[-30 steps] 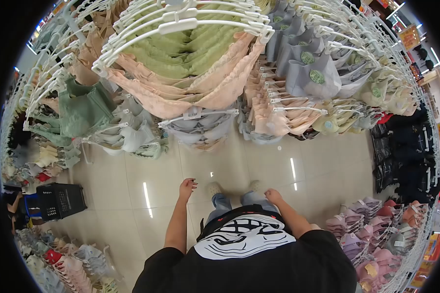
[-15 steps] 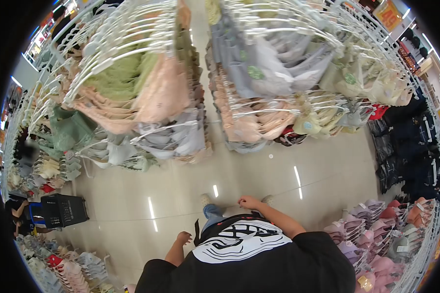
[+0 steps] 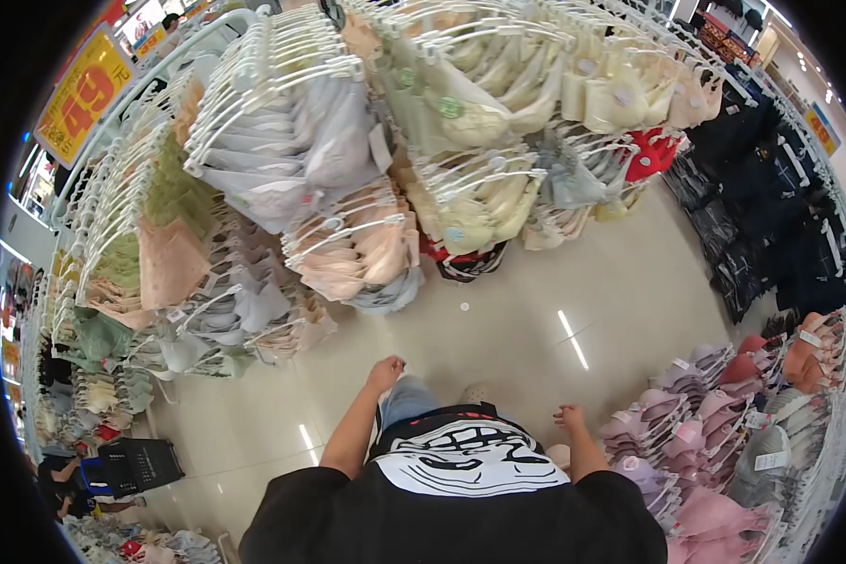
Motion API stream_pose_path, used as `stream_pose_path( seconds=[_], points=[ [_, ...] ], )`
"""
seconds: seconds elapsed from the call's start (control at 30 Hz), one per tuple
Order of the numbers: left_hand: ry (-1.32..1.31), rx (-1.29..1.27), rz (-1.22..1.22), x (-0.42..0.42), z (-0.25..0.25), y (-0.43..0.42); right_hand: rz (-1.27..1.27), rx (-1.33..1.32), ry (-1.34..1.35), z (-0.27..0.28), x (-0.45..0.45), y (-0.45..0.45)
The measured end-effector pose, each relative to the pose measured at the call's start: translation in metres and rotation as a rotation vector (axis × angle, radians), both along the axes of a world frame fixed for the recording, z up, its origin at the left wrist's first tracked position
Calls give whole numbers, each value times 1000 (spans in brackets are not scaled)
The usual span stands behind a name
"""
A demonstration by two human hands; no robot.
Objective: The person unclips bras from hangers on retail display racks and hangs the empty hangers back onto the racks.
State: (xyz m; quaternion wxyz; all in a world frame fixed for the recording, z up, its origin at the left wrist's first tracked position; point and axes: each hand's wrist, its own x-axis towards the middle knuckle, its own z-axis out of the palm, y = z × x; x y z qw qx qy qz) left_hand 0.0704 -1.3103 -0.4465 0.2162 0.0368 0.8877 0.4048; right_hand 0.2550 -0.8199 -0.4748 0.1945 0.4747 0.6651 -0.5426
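Observation:
My left hand [image 3: 385, 373] swings forward over the tiled floor beside my jeans leg [image 3: 410, 399]. Its fingers are curled in, and I make out nothing held. Out to the right, my right hand [image 3: 569, 418] hangs low with its fingers apart, holding nothing. Closest to it are pink and mauve bras [image 3: 644, 414] on hangers, with a visible gap between. Ahead, pale grey-white bras [image 3: 301, 155] hang in a row on white hangers. Below them are peach bras [image 3: 357, 244], and pale yellow bras [image 3: 475, 202] hang further right.
Dark garments [image 3: 785, 207] line the right-hand rack. A person [image 3: 61, 479] is at the far left by a black shopping basket [image 3: 141, 465]. A yellow "49" price sign [image 3: 85, 94] stands at the upper left. Glossy floor [image 3: 498, 324] lies between the racks.
The view has shifted to the right along the racks. My left hand has swung forward and my right hand has swung back and outward. The pink bras are now closer to my right side.

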Motion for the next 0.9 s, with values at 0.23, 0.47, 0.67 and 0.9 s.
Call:
stream_pose_path(
  seconds=[0.23, 0.47, 0.67, 0.9],
  points=[
    [-74, 250, -130, -32, 35, 76, -4, -21, 23, -27, 66, -39],
    [-186, 207, -271, -65, 26, 136, 416, 77, 103, -33, 71, -40],
    [-83, 324, -260, -144, 37, 229, 242, 176, 221, -145, 84, 21],
    [52, 829, 262, -249, 143, 286, 708, -70, -39, -102, -50, 99]
  ],
)
